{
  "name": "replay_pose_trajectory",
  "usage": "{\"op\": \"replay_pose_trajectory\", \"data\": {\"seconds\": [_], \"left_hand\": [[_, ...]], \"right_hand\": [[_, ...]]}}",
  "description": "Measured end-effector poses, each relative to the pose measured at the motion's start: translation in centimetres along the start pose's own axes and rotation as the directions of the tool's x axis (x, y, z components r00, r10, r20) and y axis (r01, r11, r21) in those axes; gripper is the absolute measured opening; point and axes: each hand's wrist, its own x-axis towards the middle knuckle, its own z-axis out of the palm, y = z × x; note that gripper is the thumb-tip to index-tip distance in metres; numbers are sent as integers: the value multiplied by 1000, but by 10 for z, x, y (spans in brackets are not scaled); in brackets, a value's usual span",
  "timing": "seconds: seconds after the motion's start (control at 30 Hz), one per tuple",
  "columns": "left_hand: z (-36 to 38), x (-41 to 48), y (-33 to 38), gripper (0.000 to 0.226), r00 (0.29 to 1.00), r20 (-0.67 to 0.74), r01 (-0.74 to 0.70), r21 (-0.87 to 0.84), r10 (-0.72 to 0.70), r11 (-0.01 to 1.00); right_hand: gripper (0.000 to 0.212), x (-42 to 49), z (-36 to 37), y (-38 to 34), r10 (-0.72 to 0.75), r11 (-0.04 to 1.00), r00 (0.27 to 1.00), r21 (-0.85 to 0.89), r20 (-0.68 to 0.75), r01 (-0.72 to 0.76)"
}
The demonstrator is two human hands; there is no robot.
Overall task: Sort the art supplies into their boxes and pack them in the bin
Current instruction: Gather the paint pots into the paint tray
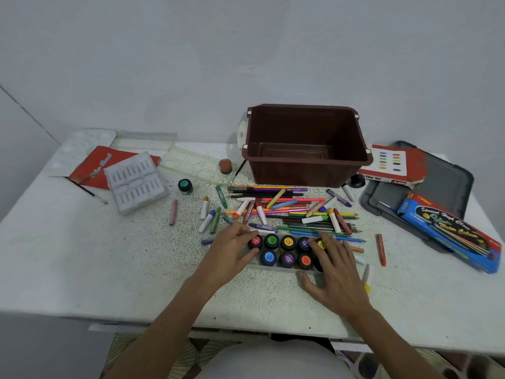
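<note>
A white tray (273, 268) near the table's front holds several small black paint jars with coloured lids. My left hand (229, 253) pinches the red-lidded jar (255, 241) at the tray's left end between thumb and forefinger. My right hand (334, 269) lies with straight fingers over the jars at the right end, its thumb spread on the table. Just behind the tray is a pile of loose pencils, markers and crayons (287, 212). The brown bin (300, 173) stands empty at the back. A teal-lidded jar (185, 185) and a black jar (357, 180) stand loose.
At left lie a white moulded insert (135, 181), a red box (90, 165), a clear case (191, 162), a palette (82, 143) and a brush (87, 190). At right, an oil pastel box (390, 165) and a blue water colour box (451, 231) rest on a grey lid (442, 181).
</note>
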Motion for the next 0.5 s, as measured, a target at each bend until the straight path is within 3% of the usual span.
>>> {"op": "replay_pose_trajectory", "data": {"seconds": [0.1, 0.2, 0.33, 0.4, 0.5], "left_hand": [[0, 1, -2, 46, 1000, 5, -31, 114, 31, 993], [-1, 2, -4, 49, 1000, 17, -14, 80, 12, 997], [-11, 11, -9, 41, 996, -82, 30, -31, -33, 999], [-16, 22, -16, 33, 988, -146, 39, -28, -43, 999], [-22, 43, -30, 26, 961, -226, 165, 15, -158, 986]], "right_hand": [[71, 0, 0, 0, 2, 1000, 1000, 0, 6, -2], [71, 0, 0, 0, 8, 1000, 1000, -5, 12, -8], [70, 0, -1, -1, -3, 1000, 1000, -1, 2, 3], [70, 0, -1, -2, -4, 1000, 1000, -3, 0, 4], [70, 0, -2, -2, -3, 1000, 1000, -1, 1, 3]]}}
